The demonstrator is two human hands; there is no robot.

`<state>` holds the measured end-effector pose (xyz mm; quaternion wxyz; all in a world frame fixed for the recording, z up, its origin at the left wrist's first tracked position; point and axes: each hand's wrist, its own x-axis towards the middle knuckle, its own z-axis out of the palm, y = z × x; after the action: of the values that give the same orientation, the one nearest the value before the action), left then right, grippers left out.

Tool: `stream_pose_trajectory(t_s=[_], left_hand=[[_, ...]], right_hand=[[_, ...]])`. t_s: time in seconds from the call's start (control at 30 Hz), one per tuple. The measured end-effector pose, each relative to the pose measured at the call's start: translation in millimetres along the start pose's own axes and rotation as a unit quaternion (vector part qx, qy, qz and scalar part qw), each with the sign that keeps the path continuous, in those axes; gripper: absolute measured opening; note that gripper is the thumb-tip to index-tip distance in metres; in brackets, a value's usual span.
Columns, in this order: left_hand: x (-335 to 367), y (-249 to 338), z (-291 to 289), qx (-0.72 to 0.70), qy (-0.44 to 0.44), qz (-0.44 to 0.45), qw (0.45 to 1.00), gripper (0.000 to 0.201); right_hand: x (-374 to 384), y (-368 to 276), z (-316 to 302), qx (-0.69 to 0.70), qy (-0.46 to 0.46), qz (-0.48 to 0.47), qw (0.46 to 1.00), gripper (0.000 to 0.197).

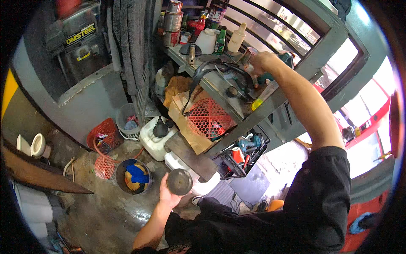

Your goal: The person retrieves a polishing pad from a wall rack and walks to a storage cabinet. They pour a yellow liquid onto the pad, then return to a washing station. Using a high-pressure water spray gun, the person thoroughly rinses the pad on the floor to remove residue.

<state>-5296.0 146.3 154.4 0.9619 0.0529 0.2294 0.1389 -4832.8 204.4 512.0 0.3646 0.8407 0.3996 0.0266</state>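
In the lower middle, my left hand (166,195) is closed on a round dark disc (179,182), its flat worn face turned up. My right arm stretches up to a cluttered metal shelf (211,86). There my right hand (267,62) bends downward with curled fingers, beside an open tin can (250,51); what they hold, if anything, is hidden. Nearby stand a cream plastic bottle (237,39), a green bottle (220,41) and a white jug (206,41). Closer to me, a clear bottle with yellow-green liquid (263,97) lies next to a black strap (198,80).
Below the shelf are a red perforated plastic cover (207,116), a white jerrycan (153,144) and a black crate (230,166) with a teal power drill (253,142). On the wet floor sit a bucket with blue and yellow cloths (136,174) and a red basket (99,131).
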Motion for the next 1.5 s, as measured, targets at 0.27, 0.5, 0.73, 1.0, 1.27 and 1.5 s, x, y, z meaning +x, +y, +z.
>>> stream_pose_trajectory(t_s=[0.27,0.5,0.73,1.0,1.27,1.5], left_hand=[[-60.0,32.5,-76.4,0.005,0.081,-0.070,0.994,0.071],[-57.0,55.9,-63.7,0.026,0.059,-0.098,0.993,0.067],[-23.6,87.4,-7.3,0.053,-0.014,-0.106,0.993,0.066],[46.9,105.4,146.9,0.042,-0.307,-0.119,0.943,0.076],[48.5,3.9,188.2,0.020,-0.335,-0.228,0.914,0.069],[52.9,-141.0,196.5,0.055,-0.235,-0.369,0.897,0.074]], right_hand=[[25.9,27.8,63.0,-0.050,-0.256,0.054,0.964,0.076],[13.4,51.5,58.3,0.012,-0.308,0.089,0.947,0.068],[-35.4,24.6,-47.1,0.037,-0.075,0.079,0.993,0.067],[-155.2,15.5,-91.5,0.148,0.053,-0.137,0.978,0.052],[-307.6,0.9,14.9,0.293,0.263,-0.136,0.909,0.062],[-383.8,-2.0,220.1,0.677,0.311,0.003,0.667,0.081]])
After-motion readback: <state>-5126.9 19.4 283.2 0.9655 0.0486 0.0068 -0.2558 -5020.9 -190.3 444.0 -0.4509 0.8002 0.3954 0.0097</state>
